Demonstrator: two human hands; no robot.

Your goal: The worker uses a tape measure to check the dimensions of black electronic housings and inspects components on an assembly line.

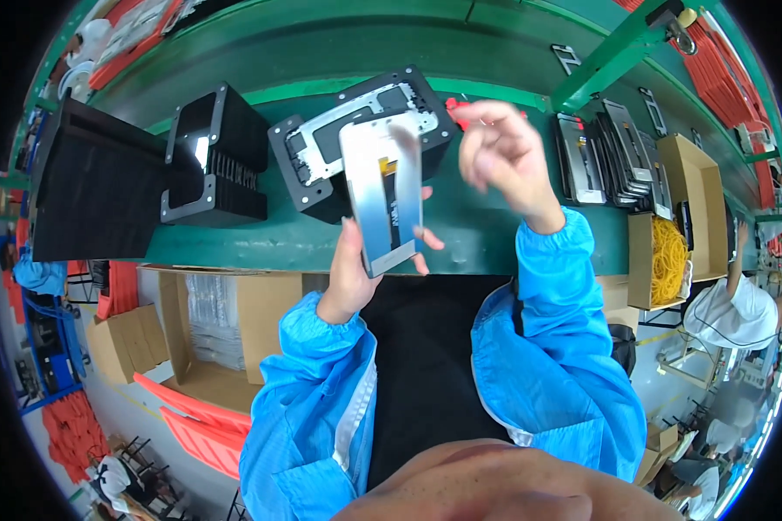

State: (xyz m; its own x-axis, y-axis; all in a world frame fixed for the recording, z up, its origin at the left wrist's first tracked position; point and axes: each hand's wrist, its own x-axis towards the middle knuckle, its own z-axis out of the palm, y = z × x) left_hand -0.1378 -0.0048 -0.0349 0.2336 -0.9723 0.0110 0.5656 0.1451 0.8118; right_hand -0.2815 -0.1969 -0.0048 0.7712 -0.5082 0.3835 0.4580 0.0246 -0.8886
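My left hand (pixel 350 269) grips a phone screen panel (pixel 379 200) from below, fingers round its sides. The panel's silvery back faces me, with a black flex cable and an orange patch on it. To its right my right hand (pixel 506 161) is raised over the bench, fingers curled inward and slightly blurred. Whatever those fingers hold, if anything, is hidden. Behind the panel, and partly covered by it, a metal phone frame (pixel 308 154) lies on a black fixture block (pixel 426 82). A small red object (pixel 453 106) shows just behind my right hand.
Black slotted racks (pixel 222 130) stand on the green bench (pixel 261 247) at left. Stacked phone screen panels (pixel 580 161) lie at right, beside a cardboard box (pixel 641 252) with yellow rubber bands (pixel 668 260). A green post (pixel 613 56) rises at back right. Below left sits an open carton (pixel 175 330).
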